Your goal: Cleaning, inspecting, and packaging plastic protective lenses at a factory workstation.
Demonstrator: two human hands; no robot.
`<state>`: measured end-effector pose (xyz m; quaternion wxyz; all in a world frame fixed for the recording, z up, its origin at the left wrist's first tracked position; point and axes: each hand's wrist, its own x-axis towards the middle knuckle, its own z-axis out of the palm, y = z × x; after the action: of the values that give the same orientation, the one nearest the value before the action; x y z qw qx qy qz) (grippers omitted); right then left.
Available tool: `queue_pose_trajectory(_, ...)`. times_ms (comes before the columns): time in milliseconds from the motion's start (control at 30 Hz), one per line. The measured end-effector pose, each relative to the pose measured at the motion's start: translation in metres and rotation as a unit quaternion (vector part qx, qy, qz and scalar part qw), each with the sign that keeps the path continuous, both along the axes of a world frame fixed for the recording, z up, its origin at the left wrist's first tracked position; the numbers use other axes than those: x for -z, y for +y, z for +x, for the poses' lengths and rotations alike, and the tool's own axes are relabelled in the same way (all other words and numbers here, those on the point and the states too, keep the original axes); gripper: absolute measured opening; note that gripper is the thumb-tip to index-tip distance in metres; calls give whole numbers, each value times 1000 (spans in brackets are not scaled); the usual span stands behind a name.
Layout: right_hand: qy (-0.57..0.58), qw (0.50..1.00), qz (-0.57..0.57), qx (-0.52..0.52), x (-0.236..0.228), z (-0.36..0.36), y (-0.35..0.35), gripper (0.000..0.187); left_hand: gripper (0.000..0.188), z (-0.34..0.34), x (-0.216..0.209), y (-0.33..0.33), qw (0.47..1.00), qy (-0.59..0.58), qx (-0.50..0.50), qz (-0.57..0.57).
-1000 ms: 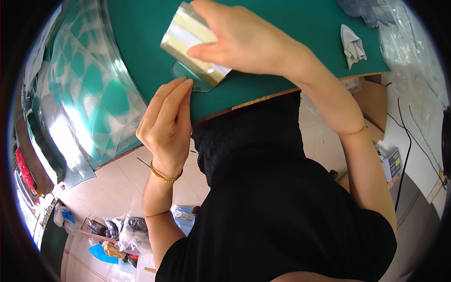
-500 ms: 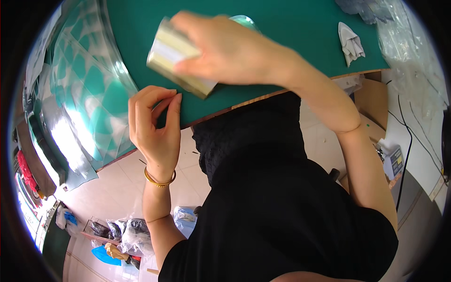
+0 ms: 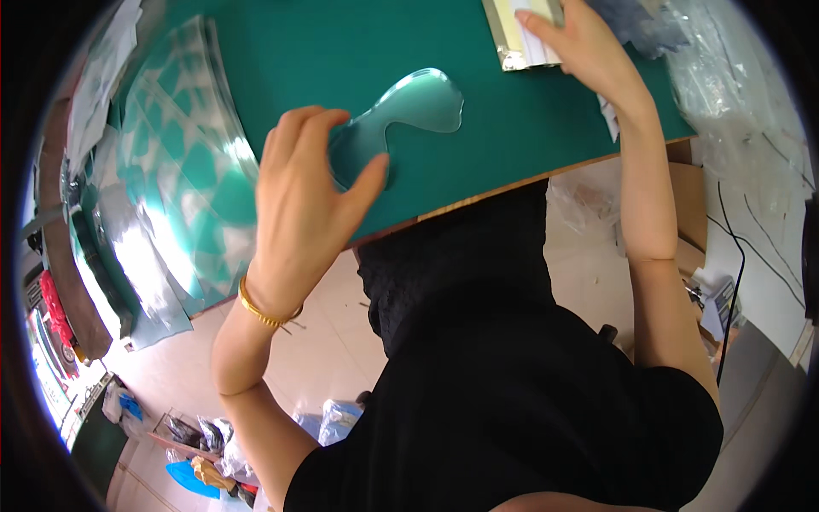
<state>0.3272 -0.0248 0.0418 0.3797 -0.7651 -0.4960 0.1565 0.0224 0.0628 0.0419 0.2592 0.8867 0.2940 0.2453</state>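
A clear, goggle-shaped plastic lens (image 3: pixel 422 102) lies on the green tabletop. My left hand (image 3: pixel 311 175) reaches over its left end, thumb and fingers spread apart around that lobe. Whether the fingertips touch the lens I cannot tell. At the far right, my right hand (image 3: pixel 589 55) grips a cream-coloured rectangular block (image 3: pixel 512 38) with a pale strip along it and a shiny end. The block is at the table surface and partly cut off by the picture's top edge.
Stacked clear plastic sheets with cut-out shapes (image 3: pixel 192 162) cover the table's left side. A whitish crumpled cloth (image 3: pixel 609 118) shows partly beside my right wrist. Clear plastic bags (image 3: pixel 725 85) hang at the right. The table's wooden front edge (image 3: pixel 478 198) runs before me.
My right hand has carried the block from the left part of the table to the far right. The left hand has left the table edge, opened and moved over the lens, which now shows fully between the hands.
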Motion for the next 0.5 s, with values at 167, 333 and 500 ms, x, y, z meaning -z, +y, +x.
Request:
queue_pose_trajectory(167, -166, 979, -106, 42, -32, -6, -36, 51, 26, 34, 11, 16, 985, 142, 85, 44)
queue_pose_trajectory(333, -233, 958, -38, 160, -113, 37, -68, 24, 26, 56, -16, 61, 986, 97, 107, 78)
queue_pose_trajectory(500, -363, 912, -177, -72, -104, 132, -44, 21, 33, 105, -50, 150, 982, 80, 48, 162)
